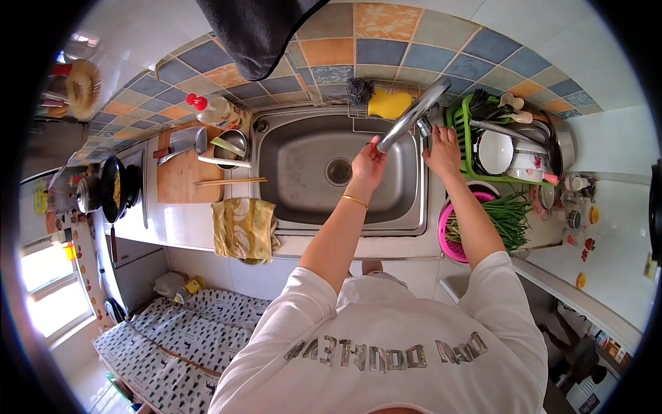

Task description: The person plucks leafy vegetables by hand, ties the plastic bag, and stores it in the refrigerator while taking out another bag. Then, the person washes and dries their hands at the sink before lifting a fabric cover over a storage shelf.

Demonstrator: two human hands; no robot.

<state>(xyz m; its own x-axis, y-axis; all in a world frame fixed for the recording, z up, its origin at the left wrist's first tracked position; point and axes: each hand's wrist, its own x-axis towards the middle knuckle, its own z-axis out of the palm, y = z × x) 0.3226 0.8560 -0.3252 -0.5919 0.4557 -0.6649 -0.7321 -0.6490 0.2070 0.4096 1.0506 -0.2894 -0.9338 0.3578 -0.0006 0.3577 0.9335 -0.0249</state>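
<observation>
A curved metal faucet (pixel 414 114) reaches over the steel sink (pixel 303 215) from its back right. My left hand (pixel 369 167) is right at the spout's tip, palm turned up and fingers loosely curled, with no object showing in it. A thin gold-coloured bangle (pixel 354 201) circles that wrist. On the sink's right rim, my right hand (pixel 443 148) has its fingers stretched out beside the faucet lever (pixel 423 127). The sink basin holds only its round drain (pixel 338 171).
A yellow sponge (pixel 389 105) and dark scrubber (pixel 360 90) sit behind the sink. At right stand a green dish rack (pixel 460 141) and a pink basket (pixel 445 241) of green stalks. Left are a cutting board (pixel 183 183), chopsticks (pixel 231 181), a metal bowl (pixel 234 140) and a yellow cloth (pixel 243 228).
</observation>
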